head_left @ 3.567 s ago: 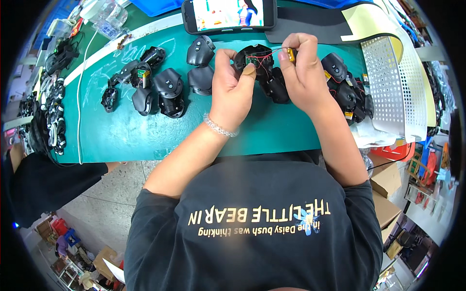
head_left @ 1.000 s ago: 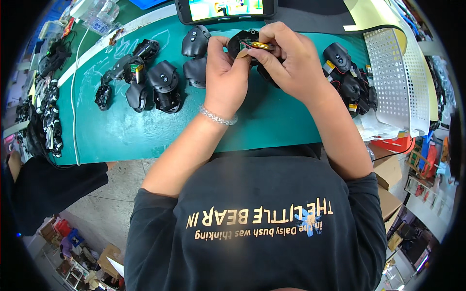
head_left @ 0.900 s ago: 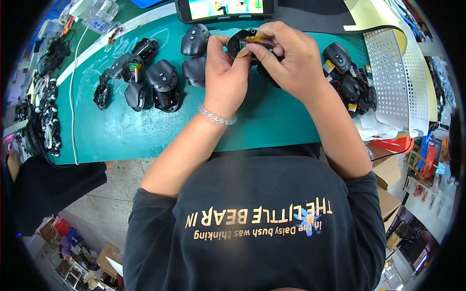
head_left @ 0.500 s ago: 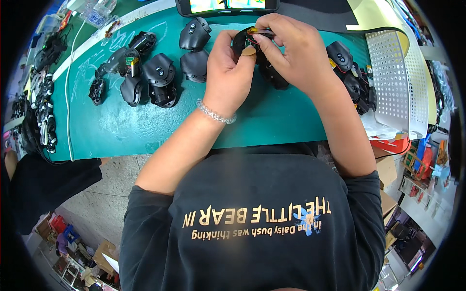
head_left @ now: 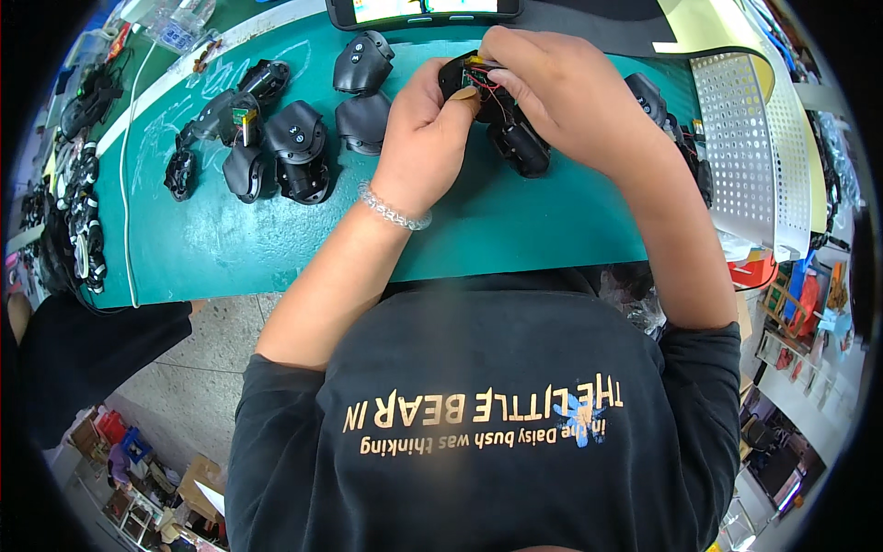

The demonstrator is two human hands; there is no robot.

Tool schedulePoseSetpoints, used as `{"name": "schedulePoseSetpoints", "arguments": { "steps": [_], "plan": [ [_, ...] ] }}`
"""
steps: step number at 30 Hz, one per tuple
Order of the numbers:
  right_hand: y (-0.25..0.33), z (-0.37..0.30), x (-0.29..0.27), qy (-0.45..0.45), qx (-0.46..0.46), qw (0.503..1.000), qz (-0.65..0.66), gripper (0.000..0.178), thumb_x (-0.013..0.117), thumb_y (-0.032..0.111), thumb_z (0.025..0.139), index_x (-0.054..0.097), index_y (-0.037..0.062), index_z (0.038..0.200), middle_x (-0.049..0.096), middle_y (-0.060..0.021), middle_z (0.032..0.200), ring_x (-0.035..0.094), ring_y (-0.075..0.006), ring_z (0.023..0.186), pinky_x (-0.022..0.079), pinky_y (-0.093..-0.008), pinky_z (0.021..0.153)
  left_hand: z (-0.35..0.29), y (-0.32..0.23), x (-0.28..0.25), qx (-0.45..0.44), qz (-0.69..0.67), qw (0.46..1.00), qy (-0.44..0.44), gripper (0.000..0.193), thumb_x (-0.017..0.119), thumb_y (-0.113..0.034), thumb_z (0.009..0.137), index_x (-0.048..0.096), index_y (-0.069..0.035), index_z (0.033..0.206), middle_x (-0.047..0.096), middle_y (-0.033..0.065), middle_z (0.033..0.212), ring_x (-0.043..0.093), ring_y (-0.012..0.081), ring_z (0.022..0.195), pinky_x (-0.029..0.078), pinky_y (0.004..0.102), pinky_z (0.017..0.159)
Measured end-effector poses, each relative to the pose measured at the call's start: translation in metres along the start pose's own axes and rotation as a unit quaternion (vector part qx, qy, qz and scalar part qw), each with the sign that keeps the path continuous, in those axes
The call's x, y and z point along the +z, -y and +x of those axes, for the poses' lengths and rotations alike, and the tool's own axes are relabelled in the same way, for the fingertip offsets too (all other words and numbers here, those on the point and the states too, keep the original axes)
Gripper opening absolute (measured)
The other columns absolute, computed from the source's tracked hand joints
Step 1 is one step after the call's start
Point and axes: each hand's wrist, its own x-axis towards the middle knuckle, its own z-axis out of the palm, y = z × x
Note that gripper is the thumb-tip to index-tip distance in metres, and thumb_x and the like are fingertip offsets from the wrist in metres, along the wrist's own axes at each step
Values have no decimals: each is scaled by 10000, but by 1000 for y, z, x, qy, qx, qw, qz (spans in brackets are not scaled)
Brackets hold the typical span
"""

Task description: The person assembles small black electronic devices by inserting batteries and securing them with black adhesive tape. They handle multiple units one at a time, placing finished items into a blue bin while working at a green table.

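Observation:
My left hand (head_left: 418, 147) grips an opened black plastic housing (head_left: 454, 77) near the far edge of the table. Inside it show a green circuit board, thin red wires and a yellow-taped piece. From the right, my right hand (head_left: 575, 101) bends over the same housing. Its thumb and fingers are closed at the wires; what sits between them is hidden. A rounded black part (head_left: 521, 147) lies under the right hand, and I cannot tell whether it is joined to the housing.
More black housings (head_left: 298, 152) stand on the green table mat (head_left: 368, 239) to the left; one small green board (head_left: 243, 120) pokes up there. A perforated white metal tray (head_left: 736, 138) is at the right. A lit screen (head_left: 423, 11) stands behind. Another person's dark-clothed leg (head_left: 101, 359) is at left.
My right hand has shifted slightly right and its forearm has swung outward. More of the rounded black part and the red wires shows. The left hand keeps its grip.

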Motion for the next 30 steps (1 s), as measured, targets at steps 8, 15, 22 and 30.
{"name": "schedulePoseSetpoints", "arguments": {
  "steps": [8, 15, 22, 30],
  "plan": [
    [23, 16, -27, 90, 210, 966, 117, 139, 522, 62, 834, 489, -12, 947, 595, -247, 808, 566, -431, 787, 449, -451, 661, -1, 1, 1, 29, 31, 999, 1, 178, 484, -64, 876, 507, 43, 1016, 589, 51, 855, 514, 84, 776, 440, 230, 706],
    [23, 11, -25, 41, 163, 981, 92, 126, 538, 71, 818, 489, -7, 904, 580, -237, 753, 561, -434, 750, 440, -460, 646, 0, 2, 1, 35, 56, 998, -6, 182, 499, -74, 867, 513, 39, 1009, 586, 44, 816, 502, 83, 737, 438, 239, 674],
    [37, 14, -27, 84, 210, 973, 41, 115, 547, 68, 805, 484, -12, 859, 571, -244, 736, 557, -425, 749, 435, -458, 636, 1, 11, 3, 68, 57, 996, -15, 196, 514, -71, 847, 520, 46, 1005, 601, 73, 802, 512, 88, 710, 442, 245, 640],
    [29, 8, -19, 44, 102, 994, 0, 106, 568, 60, 808, 493, -5, 843, 542, -183, 746, 518, -389, 706, 408, -425, 613, -1, 3, 5, 57, 53, 997, -10, 191, 506, -63, 849, 521, 49, 1004, 603, 77, 795, 523, 102, 715, 449, 253, 656]
  ]
}}
